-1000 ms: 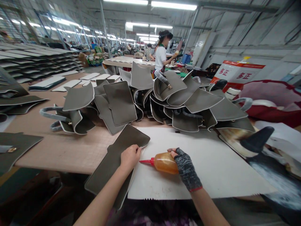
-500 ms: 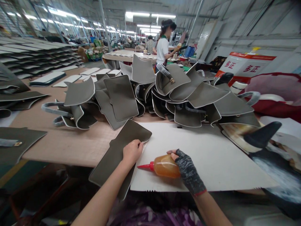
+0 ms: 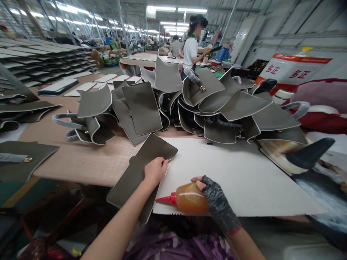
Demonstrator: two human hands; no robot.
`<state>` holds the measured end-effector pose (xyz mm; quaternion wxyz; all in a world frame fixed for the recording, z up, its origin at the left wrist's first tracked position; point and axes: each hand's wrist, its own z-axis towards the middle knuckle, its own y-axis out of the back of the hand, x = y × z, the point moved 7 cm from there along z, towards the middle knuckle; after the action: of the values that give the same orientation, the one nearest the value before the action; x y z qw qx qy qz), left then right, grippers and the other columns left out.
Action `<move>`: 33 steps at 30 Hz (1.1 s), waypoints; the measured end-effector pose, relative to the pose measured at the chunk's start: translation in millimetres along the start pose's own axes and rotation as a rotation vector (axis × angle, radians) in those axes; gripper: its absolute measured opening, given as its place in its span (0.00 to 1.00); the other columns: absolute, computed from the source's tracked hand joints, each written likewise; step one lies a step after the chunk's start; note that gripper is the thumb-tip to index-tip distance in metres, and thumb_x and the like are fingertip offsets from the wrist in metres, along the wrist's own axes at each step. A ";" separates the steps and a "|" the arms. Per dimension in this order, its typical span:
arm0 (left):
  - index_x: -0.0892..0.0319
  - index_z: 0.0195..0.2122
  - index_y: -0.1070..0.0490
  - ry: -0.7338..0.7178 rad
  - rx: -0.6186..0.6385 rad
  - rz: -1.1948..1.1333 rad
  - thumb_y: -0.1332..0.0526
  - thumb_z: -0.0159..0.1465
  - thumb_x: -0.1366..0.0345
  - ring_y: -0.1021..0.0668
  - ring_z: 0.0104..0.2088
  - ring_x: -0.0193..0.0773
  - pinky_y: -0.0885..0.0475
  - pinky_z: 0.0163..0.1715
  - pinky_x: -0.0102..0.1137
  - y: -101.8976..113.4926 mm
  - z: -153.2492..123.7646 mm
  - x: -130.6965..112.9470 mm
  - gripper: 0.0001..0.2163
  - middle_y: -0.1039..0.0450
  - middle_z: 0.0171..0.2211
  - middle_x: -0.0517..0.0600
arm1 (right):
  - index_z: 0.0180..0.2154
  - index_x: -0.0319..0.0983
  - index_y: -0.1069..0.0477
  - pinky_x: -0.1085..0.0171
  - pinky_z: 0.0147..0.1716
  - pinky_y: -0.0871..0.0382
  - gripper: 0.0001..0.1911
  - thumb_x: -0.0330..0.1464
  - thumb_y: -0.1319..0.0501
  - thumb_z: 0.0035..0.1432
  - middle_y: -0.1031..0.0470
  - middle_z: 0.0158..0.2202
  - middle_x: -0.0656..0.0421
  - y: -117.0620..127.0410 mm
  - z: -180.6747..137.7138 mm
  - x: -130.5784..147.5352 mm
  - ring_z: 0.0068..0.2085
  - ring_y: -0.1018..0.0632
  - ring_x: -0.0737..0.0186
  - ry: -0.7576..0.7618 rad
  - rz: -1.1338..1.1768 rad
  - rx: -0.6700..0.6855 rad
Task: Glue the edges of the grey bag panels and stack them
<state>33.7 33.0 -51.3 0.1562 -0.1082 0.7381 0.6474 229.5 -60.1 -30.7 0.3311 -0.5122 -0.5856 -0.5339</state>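
Observation:
My left hand [image 3: 156, 170] is closed on the right edge of a grey-brown leather panel [image 3: 141, 162] with a pale rim. The panel lies slantwise, its lower end past the table's front edge. In my right hand [image 3: 217, 196], which wears a dark fingerless glove, is a glue bottle [image 3: 191, 198] of amber liquid, lying on its side. Its red pointed nozzle aims left, with the tip at the panel's right edge. Under the bottle is a white paper sheet [image 3: 244, 180]. What lies between my left fingertips is too small to make out.
Grey-brown bag pieces [image 3: 206, 104] with wrapped handles are heaped across the back of the table [image 3: 81, 166]. Another bag panel [image 3: 24, 159] lies at the left. A black-handled tool [image 3: 310, 153] sits at the right. A co-worker [image 3: 191, 50] stands at a farther table.
The bottle has moved down along the panel's right edge, toward me. My left hand keeps its grip on the panel. The whole view has shifted slightly.

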 end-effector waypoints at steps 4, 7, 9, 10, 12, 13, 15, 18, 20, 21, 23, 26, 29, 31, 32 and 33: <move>0.55 0.34 0.30 0.008 0.001 -0.002 0.54 0.62 0.56 0.26 0.34 0.36 0.37 0.30 0.27 -2.0 -1.1 0.4 0.16 0.26 0.36 0.49 | 0.29 0.37 0.28 0.58 0.32 0.35 0.19 0.46 0.45 0.47 0.26 0.29 0.53 -7.4 -4.0 -3.4 0.34 0.28 0.51 -0.020 0.018 0.047; 0.56 0.33 0.29 0.009 -0.013 -0.007 0.54 0.62 0.56 0.26 0.34 0.36 0.37 0.29 0.27 -0.7 -2.6 -0.3 0.16 0.26 0.36 0.48 | 0.30 0.36 0.28 0.59 0.34 0.36 0.18 0.45 0.43 0.48 0.27 0.31 0.53 -8.6 -2.7 -9.0 0.35 0.28 0.52 -0.018 0.081 0.092; 0.56 0.33 0.29 -0.001 -0.021 -0.016 0.54 0.62 0.56 0.26 0.34 0.36 0.38 0.28 0.27 1.5 -3.3 -1.1 0.15 0.26 0.35 0.48 | 0.30 0.36 0.28 0.60 0.35 0.36 0.16 0.42 0.41 0.48 0.27 0.31 0.54 -5.6 2.3 -15.1 0.36 0.29 0.54 -0.019 0.212 0.133; 0.56 0.33 0.29 -0.009 -0.019 -0.024 0.54 0.62 0.56 0.26 0.34 0.36 0.38 0.28 0.27 2.6 -3.4 -1.4 0.15 0.26 0.35 0.48 | 0.31 0.36 0.28 0.61 0.34 0.36 0.14 0.41 0.40 0.48 0.28 0.31 0.55 -3.4 6.1 -19.5 0.35 0.29 0.55 -0.037 0.320 0.155; 0.56 0.33 0.29 -0.028 -0.005 -0.048 0.53 0.62 0.56 0.26 0.34 0.35 0.37 0.29 0.26 4.3 -3.6 -1.1 0.16 0.26 0.35 0.48 | 0.30 0.37 0.28 0.62 0.31 0.34 0.11 0.38 0.38 0.47 0.28 0.29 0.57 -1.2 15.5 -30.4 0.32 0.28 0.59 -0.138 0.606 0.217; 0.56 0.33 0.29 -0.045 0.002 -0.065 0.53 0.62 0.56 0.26 0.34 0.35 0.37 0.29 0.26 4.9 -3.9 -1.0 0.16 0.26 0.34 0.48 | 0.30 0.38 0.29 0.63 0.29 0.34 0.10 0.38 0.38 0.47 0.29 0.29 0.58 -1.0 21.1 -35.0 0.30 0.28 0.60 -0.195 0.734 0.245; 0.56 0.34 0.29 -0.094 0.007 -0.091 0.54 0.62 0.56 0.26 0.34 0.34 0.37 0.31 0.26 6.1 -5.4 -1.2 0.16 0.27 0.34 0.48 | 0.30 0.40 0.30 0.66 0.21 0.35 0.11 0.40 0.37 0.45 0.30 0.27 0.59 -1.4 34.0 -38.3 0.27 0.30 0.63 -0.256 0.965 0.283; 0.56 0.37 0.29 -0.198 0.010 -0.072 0.55 0.64 0.60 0.28 0.35 0.33 0.36 0.33 0.26 4.6 -11.8 -3.0 0.16 0.30 0.34 0.48 | 0.29 0.41 0.31 0.72 0.12 0.44 0.13 0.40 0.35 0.40 0.33 0.24 0.62 -5.1 53.6 -33.8 0.22 0.35 0.67 -0.217 1.237 0.304; 0.57 0.39 0.30 -0.267 0.004 -0.009 0.55 0.64 0.64 0.29 0.35 0.32 0.36 0.35 0.25 1.1 -18.8 -4.6 0.15 0.32 0.35 0.49 | 0.30 0.40 0.32 0.73 0.12 0.45 0.16 0.37 0.32 0.36 0.34 0.24 0.62 -10.8 61.2 -32.7 0.23 0.36 0.67 -0.204 1.379 0.304; 0.57 0.41 0.30 -0.297 -0.010 0.031 0.55 0.64 0.66 0.29 0.36 0.32 0.36 0.35 0.26 -0.6 -22.6 -5.2 0.14 0.32 0.35 0.49 | 0.31 0.40 0.32 0.73 0.14 0.43 0.17 0.36 0.32 0.35 0.33 0.26 0.61 -13.8 62.9 -33.7 0.24 0.35 0.67 -0.206 1.414 0.295; 0.56 0.42 0.31 -0.341 -0.057 0.115 0.54 0.63 0.69 0.30 0.37 0.34 0.36 0.37 0.28 -3.1 -29.7 -5.7 0.14 0.32 0.37 0.49 | 0.33 0.39 0.33 0.71 0.16 0.40 0.20 0.35 0.31 0.34 0.32 0.29 0.58 -18.3 63.1 -36.4 0.27 0.34 0.65 -0.210 1.470 0.269; 0.54 0.45 0.33 -0.393 -0.119 0.196 0.51 0.62 0.69 0.32 0.41 0.38 0.37 0.40 0.34 -4.4 -35.7 -6.6 0.13 0.33 0.42 0.51 | 0.33 0.38 0.33 0.70 0.16 0.40 0.21 0.35 0.30 0.35 0.32 0.31 0.58 -21.6 59.5 -38.0 0.26 0.35 0.65 -0.210 1.493 0.258; 0.53 0.48 0.35 -0.463 -0.123 0.222 0.50 0.61 0.70 0.35 0.47 0.41 0.39 0.45 0.37 -4.4 -34.3 -12.1 0.15 0.36 0.48 0.52 | 0.34 0.39 0.33 0.70 0.17 0.41 0.21 0.36 0.31 0.35 0.32 0.31 0.58 -21.9 57.7 -36.7 0.26 0.36 0.65 -0.210 1.487 0.253; 0.54 0.50 0.37 -0.495 -0.115 0.237 0.51 0.61 0.72 0.36 0.49 0.41 0.40 0.47 0.38 -4.4 -29.4 -18.2 0.17 0.37 0.50 0.52 | 0.35 0.39 0.32 0.69 0.17 0.41 0.21 0.37 0.31 0.36 0.31 0.31 0.58 -21.7 58.1 -36.7 0.26 0.35 0.64 -0.213 1.468 0.239; 0.54 0.50 0.37 -0.502 -0.109 0.246 0.52 0.61 0.72 0.37 0.50 0.41 0.40 0.47 0.38 -4.6 -26.1 -21.6 0.17 0.37 0.50 0.52 | 0.34 0.39 0.32 0.69 0.17 0.40 0.20 0.38 0.31 0.36 0.31 0.31 0.58 -21.6 58.5 -37.1 0.26 0.35 0.64 -0.215 1.456 0.229; 0.54 0.50 0.37 -0.505 -0.100 0.254 0.52 0.61 0.72 0.37 0.50 0.41 0.40 0.47 0.38 -5.1 -22.7 -24.9 0.17 0.37 0.51 0.52 | 0.34 0.39 0.31 0.69 0.17 0.41 0.20 0.38 0.32 0.37 0.31 0.30 0.57 -21.7 58.8 -38.0 0.26 0.34 0.63 -0.221 1.441 0.219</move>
<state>56.5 8.7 -44.1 0.2472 0.1421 0.6507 0.7038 227.9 -10.7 -84.9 0.5881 -0.7848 -0.1837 -0.0677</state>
